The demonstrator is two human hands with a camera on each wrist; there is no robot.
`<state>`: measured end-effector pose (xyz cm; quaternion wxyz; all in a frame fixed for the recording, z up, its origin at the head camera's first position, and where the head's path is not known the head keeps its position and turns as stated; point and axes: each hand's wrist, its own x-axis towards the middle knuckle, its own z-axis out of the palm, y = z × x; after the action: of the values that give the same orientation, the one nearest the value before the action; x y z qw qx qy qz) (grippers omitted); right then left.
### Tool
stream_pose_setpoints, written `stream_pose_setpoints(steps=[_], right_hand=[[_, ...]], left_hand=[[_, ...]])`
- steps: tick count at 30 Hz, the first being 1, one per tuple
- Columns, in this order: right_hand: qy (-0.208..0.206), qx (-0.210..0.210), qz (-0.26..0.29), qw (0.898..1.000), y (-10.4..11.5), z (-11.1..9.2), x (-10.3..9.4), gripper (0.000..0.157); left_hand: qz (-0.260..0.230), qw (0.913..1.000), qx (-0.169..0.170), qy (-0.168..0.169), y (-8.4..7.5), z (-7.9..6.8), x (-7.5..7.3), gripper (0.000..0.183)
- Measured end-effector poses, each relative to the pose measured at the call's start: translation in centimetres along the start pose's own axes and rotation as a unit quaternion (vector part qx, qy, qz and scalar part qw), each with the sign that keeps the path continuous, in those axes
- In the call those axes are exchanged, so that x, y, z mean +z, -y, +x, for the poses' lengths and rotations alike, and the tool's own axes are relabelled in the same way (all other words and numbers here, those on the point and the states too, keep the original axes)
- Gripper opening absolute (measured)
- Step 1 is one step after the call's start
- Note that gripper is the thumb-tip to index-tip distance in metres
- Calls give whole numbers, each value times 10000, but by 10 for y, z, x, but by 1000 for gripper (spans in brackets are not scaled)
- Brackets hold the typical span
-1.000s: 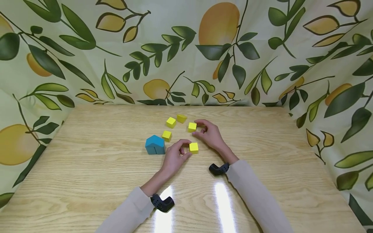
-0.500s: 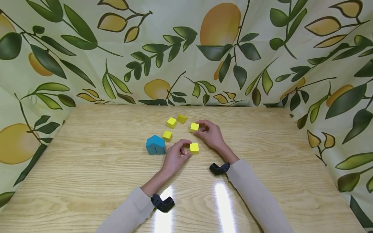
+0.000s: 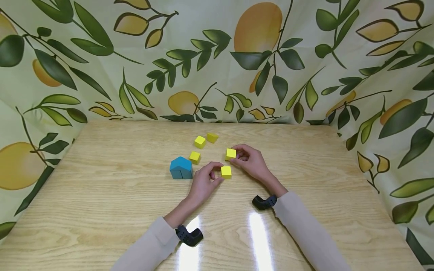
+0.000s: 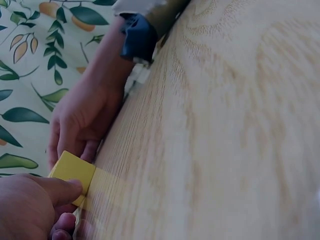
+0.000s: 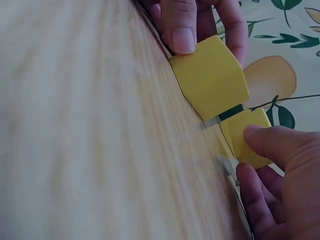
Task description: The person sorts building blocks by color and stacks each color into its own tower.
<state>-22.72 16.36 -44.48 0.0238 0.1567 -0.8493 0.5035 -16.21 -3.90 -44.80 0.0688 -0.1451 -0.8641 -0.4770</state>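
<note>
My left hand (image 3: 203,182) pinches a yellow cube (image 3: 226,172) between thumb and fingers, low on the wooden table. Just behind it, to the upper right, my right hand (image 3: 251,161) pinches another yellow cube (image 3: 231,154). In the right wrist view a narrow gap separates the left hand's cube (image 5: 212,77) from the right hand's cube (image 5: 250,137). The left wrist view shows the left thumb pressed on its yellow cube (image 4: 72,172), with the right hand (image 4: 87,120) beyond. Left of both hands stands a blue house-shaped set of blocks (image 3: 181,168).
Near the blue blocks lies a yellow cube (image 3: 194,158). Farther back are a second yellow cube (image 3: 200,142) and a yellow wedge-like block (image 3: 212,137). A fabric with leaves and fruit (image 3: 190,67) hangs along the back edge of the table (image 3: 118,210).
My right hand has drawn its yellow cube toward me and slightly right, closer to the left hand's cube. The left hand holds its cube in the same place.
</note>
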Motion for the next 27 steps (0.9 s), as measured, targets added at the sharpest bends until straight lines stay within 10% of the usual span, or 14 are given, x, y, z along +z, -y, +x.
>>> stream_pose_setpoints(steps=[27], right_hand=[[606,-804,-229,9947,36,-50,-22,36]], left_hand=[[25,10000,16,-20,-1,0,1,39]])
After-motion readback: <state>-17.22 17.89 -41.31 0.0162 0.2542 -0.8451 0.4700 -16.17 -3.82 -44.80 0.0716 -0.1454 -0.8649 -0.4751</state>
